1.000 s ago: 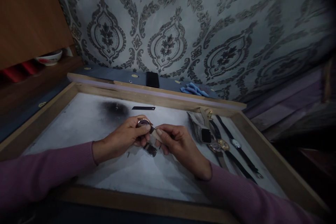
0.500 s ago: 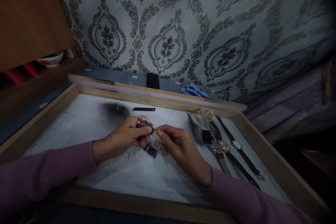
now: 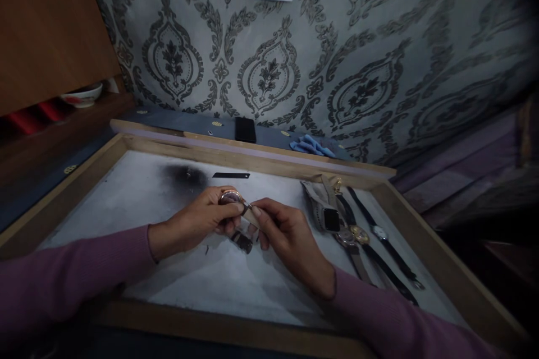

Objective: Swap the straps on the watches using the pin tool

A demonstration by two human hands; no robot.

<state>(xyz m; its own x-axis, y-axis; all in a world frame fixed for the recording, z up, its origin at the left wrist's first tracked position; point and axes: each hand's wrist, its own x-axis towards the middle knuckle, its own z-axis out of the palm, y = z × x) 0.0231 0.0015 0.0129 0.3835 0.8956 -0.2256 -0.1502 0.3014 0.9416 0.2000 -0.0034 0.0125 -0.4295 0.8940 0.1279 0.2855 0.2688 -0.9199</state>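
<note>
A round rose-gold wristwatch (image 3: pixel 231 197) is held between the thumb and fingers of my left hand (image 3: pixel 202 216), its dial facing up. My right hand (image 3: pixel 290 235) pinches a light beige watch strap (image 3: pixel 251 216) beside the case. Strap and case meet at my left thumb; whether they are joined I cannot tell. A small bright tip shows above my right thumb, too small to name. Under the hands a dark strap-like piece (image 3: pixel 241 240) hangs or lies, partly hidden by my left fingers.
A wooden-framed tray (image 3: pixel 290 155) with a white bottom surrounds the hands. Inside lie a black cutter blade (image 3: pixel 231 175) and, at right, several watches, among them a square smartwatch (image 3: pixel 330 219). Behind the frame are a black phone-like object (image 3: pixel 245 129) and a blue cloth (image 3: pixel 311 146).
My right hand has shifted very slightly, and a little more of the beige strap shows by its thumb. My left hand and the watch stay nearly still.
</note>
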